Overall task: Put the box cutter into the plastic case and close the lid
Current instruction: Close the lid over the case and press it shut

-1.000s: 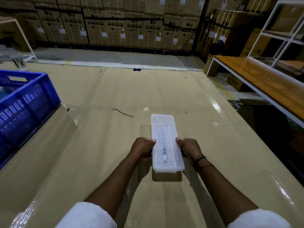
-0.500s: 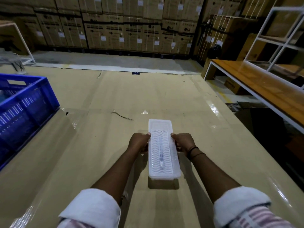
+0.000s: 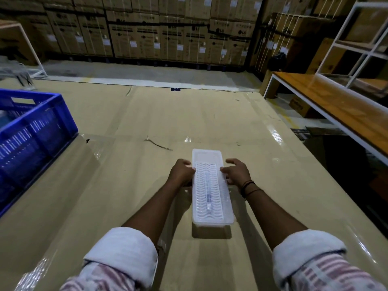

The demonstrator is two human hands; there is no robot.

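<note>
A long translucent white plastic case [image 3: 210,164] lies lengthwise on the cardboard-covered table, its wavy-ribbed lid down on top. Through the lid the box cutter [image 3: 207,190] shows as a slim pale bar with a dark patch. My left hand [image 3: 182,172] grips the case's left edge with its thumb on the lid. On the opposite edge, my right hand [image 3: 236,172] presses its thumb on the lid, with the other fingers partly spread above the table.
A blue slotted crate [image 3: 39,131] stands at the left edge of the table. A wooden bench [image 3: 336,106] with a white frame and a white shelf rack [image 3: 357,45] stand to the right. Stacked cardboard cartons [image 3: 168,34] line the back wall.
Both hands slid forward along the case's sides, from near its middle toward its far half. The right hand's fingers have spread. The case stays in place with its lid down.
</note>
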